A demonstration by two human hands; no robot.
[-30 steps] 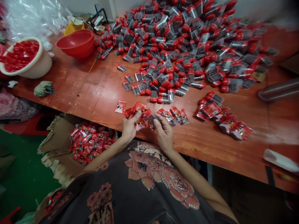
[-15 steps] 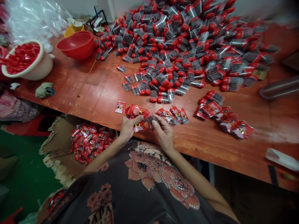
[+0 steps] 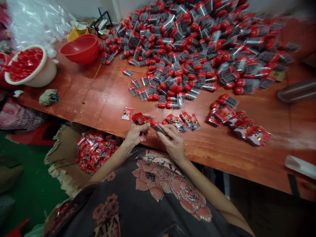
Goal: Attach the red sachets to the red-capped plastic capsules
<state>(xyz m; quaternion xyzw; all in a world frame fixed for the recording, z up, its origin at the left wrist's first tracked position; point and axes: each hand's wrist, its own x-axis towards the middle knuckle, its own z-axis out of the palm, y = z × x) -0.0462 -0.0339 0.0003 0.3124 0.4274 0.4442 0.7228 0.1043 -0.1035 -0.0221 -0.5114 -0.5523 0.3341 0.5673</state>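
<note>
Fingers [image 3: 144, 125] of the left hand [image 3: 135, 134] curl closed around a red packet [image 3: 138, 118], while the right hand [image 3: 173, 142] pinches a small clear tube [image 3: 159, 129] just beside it.

A heap of tubes [image 3: 177, 56] covers the upper middle and right of the table [image 3: 74, 105]. Beyond its left end sit a bowl [image 3: 80, 49] and, further left, a basin [image 3: 46, 77] of caps [image 3: 24, 64]. A row of packets [image 3: 180, 121] lies just before the heap, with a second cluster of packets [image 3: 237, 120] to its right. The left hand [image 3: 135, 133] and right hand [image 3: 174, 143] sit at the table's near edge, left of the row. Below that edge, at lower left of the frame, a carton [image 3: 65, 148] holds more packets [image 3: 95, 151].
</note>
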